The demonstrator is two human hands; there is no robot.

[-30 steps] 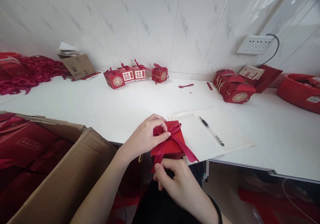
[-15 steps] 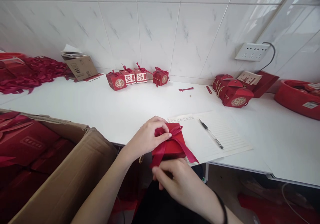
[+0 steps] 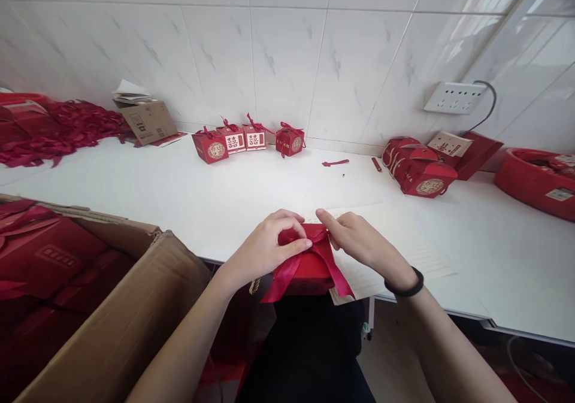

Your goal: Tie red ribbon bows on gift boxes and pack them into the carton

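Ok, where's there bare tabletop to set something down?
White tabletop shows bare between the open cardboard carton and the small ribboned gift boxes, and between the lined paper and the red basin. Crowded: around the left hand, right hand and bow-tied red box, and at the clustered boxes near the basin.

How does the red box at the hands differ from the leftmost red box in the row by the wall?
The near box has the left hand at its bow; the wall box stands untouched on the table.
The near box has broad ribbon tails spread over its front; the wall box shows only a small bow on top.
The near box's top looks plain; the wall box carries a round gold emblem.
Both are red and ribbon-tied.
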